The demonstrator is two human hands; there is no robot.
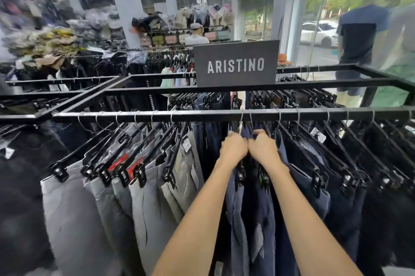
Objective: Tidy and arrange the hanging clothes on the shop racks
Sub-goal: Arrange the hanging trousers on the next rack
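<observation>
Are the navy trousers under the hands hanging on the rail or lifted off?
Hanging: their wire hooks loop over the rail, just above the left hand and right hand gripping their hangers.

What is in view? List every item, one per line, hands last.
front rail: one, black, across the middle.
clip hangers: many, black, hooked along the front rail.
grey trousers: several, light grey, hanging left of the hands.
navy trousers: several, dark blue, hanging centre and right.
sign: one, dark with white letters, behind the front rail.
mannequin: one, blue and black shirt, far right.
car: one, white, outside, upper right.
left hand: one, fingers curled on clip hangers, among navy trousers.
right hand: one, likewise, beside the left hand.
</observation>
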